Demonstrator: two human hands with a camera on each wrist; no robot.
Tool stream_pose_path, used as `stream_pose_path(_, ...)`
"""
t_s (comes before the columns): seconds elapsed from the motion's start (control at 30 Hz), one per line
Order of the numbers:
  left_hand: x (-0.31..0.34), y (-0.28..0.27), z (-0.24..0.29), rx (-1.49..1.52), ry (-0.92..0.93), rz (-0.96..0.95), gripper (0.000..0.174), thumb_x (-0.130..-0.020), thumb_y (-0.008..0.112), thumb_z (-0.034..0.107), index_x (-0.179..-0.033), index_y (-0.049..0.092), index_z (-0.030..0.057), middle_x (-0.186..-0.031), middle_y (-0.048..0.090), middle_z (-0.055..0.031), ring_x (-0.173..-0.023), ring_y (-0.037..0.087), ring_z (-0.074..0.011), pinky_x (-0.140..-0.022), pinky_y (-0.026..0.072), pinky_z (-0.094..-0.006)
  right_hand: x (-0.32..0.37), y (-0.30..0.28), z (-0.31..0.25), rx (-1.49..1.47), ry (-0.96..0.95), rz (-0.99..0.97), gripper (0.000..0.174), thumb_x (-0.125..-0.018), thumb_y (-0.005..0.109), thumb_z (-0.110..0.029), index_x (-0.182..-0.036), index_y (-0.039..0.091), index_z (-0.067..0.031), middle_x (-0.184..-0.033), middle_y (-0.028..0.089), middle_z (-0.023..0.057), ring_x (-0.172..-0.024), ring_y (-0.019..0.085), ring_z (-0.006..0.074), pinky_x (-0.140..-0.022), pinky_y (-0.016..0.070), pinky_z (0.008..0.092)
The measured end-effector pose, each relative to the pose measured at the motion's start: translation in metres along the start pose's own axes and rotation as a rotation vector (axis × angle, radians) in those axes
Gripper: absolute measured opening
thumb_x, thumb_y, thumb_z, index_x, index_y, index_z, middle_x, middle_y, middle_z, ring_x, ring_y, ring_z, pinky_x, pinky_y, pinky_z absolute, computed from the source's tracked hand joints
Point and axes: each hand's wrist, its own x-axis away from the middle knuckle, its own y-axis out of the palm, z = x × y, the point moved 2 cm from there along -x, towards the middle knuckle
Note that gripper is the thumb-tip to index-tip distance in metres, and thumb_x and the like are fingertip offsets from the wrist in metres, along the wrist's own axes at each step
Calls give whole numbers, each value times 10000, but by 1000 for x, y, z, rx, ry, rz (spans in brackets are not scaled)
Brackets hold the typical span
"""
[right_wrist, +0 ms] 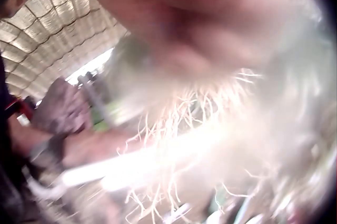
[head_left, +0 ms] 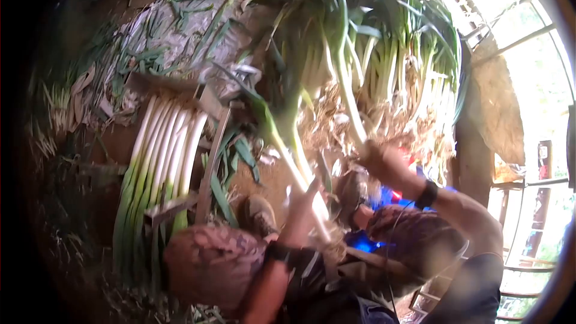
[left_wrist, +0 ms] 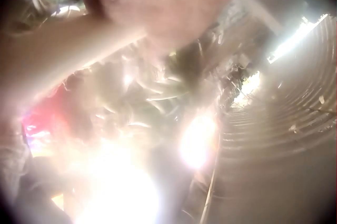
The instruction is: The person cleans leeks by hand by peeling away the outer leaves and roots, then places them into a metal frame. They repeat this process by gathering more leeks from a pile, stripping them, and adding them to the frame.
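Low in the head view, my left hand (head_left: 302,211) grips long green onions (head_left: 287,157) by their white shafts. Their green tops point up and left, and the lower end lies over my lap. In the left wrist view a pale shaft (left_wrist: 58,56) runs in under the blurred hand. Further right, my right hand (head_left: 385,163) holds another green onion (head_left: 348,93) near its root end, leaves upward. Stringy roots (right_wrist: 176,113) hang below that hand in the right wrist view; its fingers are blurred there.
A large pile of green onions (head_left: 390,54) with roots stands at the back right. To the left, several trimmed ones (head_left: 165,144) lie in a metal frame (head_left: 214,168). Leaf scraps (head_left: 243,151) litter the ground near a shoe (head_left: 261,215). A blue light (head_left: 365,242) glows near my leg.
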Motion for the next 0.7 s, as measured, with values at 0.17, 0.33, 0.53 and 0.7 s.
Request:
stream_pose_path(0.17, 47, 7, -6, -326, 68, -20, 212, -884, 704, 166, -981, 634, -8, -800, 666, -67, -632, 639, -154, -519, 500, -244, 63, -52, -118, -896, -340, -221, 158, -857, 578, -112, -979, 601, -16, -769, 630, 137, -683, 665, 310, -566, 505, 428)
stream_pose_path(0.33, 57, -26, 2, -366, -48, -23, 325, -826, 750, 232, -1012, 656, -18, -818, 667, -60, -652, 640, -146, -556, 521, -240, 60, -67, -102, -1137, -388, -358, 315, -896, 651, -314, -1147, 642, -123, -860, 671, 97, -719, 675, 226, -635, 540, 355)
stream_pose_path(0.53, 116, 2, 52, -726, 287, -283, 416, -873, 667, 302, -1129, 667, -26, -1017, 689, -121, -928, 675, -190, -772, 571, -303, 18, -105, -58, -739, 107, 314, 558, -786, 704, -160, -1313, 540, -75, -1348, 515, 172, -1016, 634, 289, -778, 537, 387)
stream_pose_path(0.7, 175, 17, 48, -840, 444, -124, 502, -780, 722, 39, -1240, 539, -46, -1006, 680, -144, -854, 685, -209, -741, 568, -296, 16, -149, -114, -447, -394, 645, 687, -828, 651, -180, -1457, 378, -141, -1453, 437, 124, -1289, 475, 292, -1098, 361, 496)
